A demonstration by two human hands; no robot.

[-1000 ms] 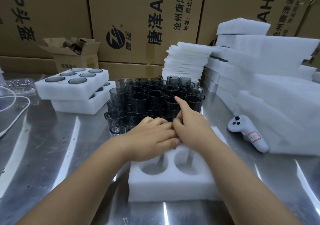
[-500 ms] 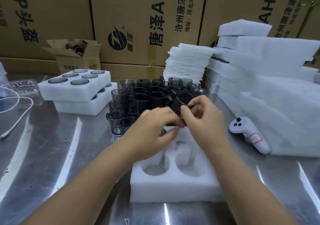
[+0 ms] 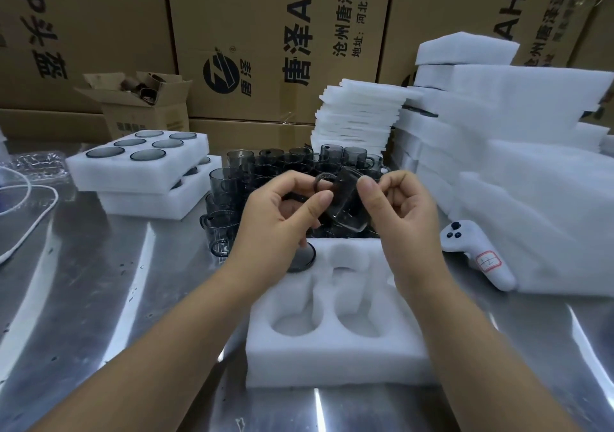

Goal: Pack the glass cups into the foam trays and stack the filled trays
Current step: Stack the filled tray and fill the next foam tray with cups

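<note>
A smoky glass cup (image 3: 345, 204) hangs tilted above the white foam tray (image 3: 335, 361). My left hand (image 3: 282, 222) pinches its handle side and my right hand (image 3: 398, 212) grips its other side. In the tray's far left hole sits one dark cup (image 3: 304, 260), partly hidden by my left hand; the near holes are open. Behind my hands stands a cluster of several grey glass cups (image 3: 239, 182). At the left, two filled foam trays (image 3: 139, 169) lie stacked, cup rims showing in the top one.
A white controller (image 3: 478, 258) lies right of the tray, against a tall pile of foam blocks (image 3: 531, 172). Thin foam sheets (image 3: 358, 115) are stacked behind the cups. A white cable (image 3: 30, 218) curls at the left. Cardboard boxes (image 3: 275, 42) wall the back.
Both hands rose from the tray's far end and drew back, lifting one cup out of the cluster and tilting it. A cup now shows in the far left hole.
</note>
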